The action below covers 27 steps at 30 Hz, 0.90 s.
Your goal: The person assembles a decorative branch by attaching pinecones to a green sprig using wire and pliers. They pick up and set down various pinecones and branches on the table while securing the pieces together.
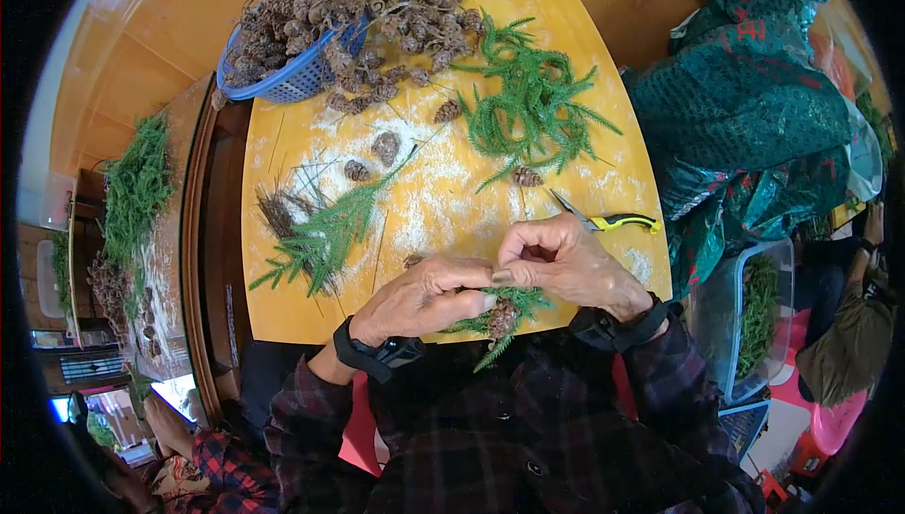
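Observation:
At the table's near edge, my two hands meet over a small green sprig with a brown pine cone on it. My left hand is closed, thumb and fingers pinching the sprig's top just above the cone. My right hand pinches with thumb and forefinger beside the left fingertips; whatever lies between them is too small to make out. Right of centre, yellow-and-black pliers lie just beyond my right hand. Left of my hands is a larger green branch, with thin dark wires near it.
A blue basket heaped with pine cones stands at the far left. Green sprigs lie at the far right of the white-dusted table. Dark green bags and a clear bin stand on the right. Other people sit at both sides.

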Each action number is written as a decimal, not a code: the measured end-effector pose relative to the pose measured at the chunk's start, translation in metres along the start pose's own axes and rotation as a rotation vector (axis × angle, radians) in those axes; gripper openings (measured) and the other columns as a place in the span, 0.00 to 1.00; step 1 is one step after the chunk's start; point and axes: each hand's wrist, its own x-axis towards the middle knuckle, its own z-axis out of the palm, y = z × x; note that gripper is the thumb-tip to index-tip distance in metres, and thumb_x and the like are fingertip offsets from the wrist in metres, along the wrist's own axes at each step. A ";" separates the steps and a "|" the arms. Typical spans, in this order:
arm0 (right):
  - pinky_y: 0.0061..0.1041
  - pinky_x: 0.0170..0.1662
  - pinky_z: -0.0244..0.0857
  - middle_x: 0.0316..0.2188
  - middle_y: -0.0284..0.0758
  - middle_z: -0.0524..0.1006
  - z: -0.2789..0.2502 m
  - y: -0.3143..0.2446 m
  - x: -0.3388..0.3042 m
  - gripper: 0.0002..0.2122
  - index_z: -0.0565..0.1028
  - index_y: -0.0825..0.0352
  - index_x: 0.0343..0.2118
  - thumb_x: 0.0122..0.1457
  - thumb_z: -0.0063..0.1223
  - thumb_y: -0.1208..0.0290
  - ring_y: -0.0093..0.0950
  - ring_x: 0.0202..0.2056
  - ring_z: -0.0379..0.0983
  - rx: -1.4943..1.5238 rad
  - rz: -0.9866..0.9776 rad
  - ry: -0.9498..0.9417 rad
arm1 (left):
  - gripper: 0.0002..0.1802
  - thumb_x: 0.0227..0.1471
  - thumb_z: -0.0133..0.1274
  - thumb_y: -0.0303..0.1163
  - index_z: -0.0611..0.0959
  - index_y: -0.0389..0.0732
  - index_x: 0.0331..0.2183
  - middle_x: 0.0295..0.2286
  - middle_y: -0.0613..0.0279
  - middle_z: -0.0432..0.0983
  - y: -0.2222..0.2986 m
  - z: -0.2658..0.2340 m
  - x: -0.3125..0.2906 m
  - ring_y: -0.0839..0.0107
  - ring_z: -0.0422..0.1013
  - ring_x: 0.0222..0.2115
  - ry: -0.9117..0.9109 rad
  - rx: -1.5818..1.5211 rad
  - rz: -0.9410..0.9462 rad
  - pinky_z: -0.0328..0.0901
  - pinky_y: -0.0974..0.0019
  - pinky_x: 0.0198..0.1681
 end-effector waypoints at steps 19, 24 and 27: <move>0.13 0.23 0.52 0.18 0.21 0.63 0.027 0.005 -0.001 0.10 0.66 0.67 0.24 0.59 0.54 0.74 0.09 0.22 0.55 -0.223 -0.005 0.424 | 0.07 0.48 0.53 0.26 0.77 0.30 0.27 0.21 0.56 0.71 0.000 0.024 0.006 0.72 0.67 0.22 0.324 0.258 0.029 0.61 0.69 0.27; 0.14 0.34 0.60 0.27 0.25 0.71 0.001 -0.001 0.002 0.07 0.73 0.69 0.32 0.61 0.51 0.70 0.12 0.30 0.63 0.158 0.036 0.034 | 0.11 0.55 0.50 0.29 0.77 0.31 0.26 0.20 0.64 0.71 -0.001 0.022 -0.001 0.79 0.66 0.23 0.302 -0.172 -0.034 0.62 0.71 0.26; 0.15 0.35 0.61 0.27 0.24 0.72 -0.001 0.002 0.002 0.05 0.74 0.68 0.34 0.60 0.53 0.71 0.12 0.31 0.64 0.101 -0.020 -0.018 | 0.12 0.56 0.48 0.31 0.77 0.32 0.26 0.21 0.64 0.72 0.001 0.014 -0.003 0.78 0.67 0.23 0.194 -0.248 -0.043 0.62 0.71 0.28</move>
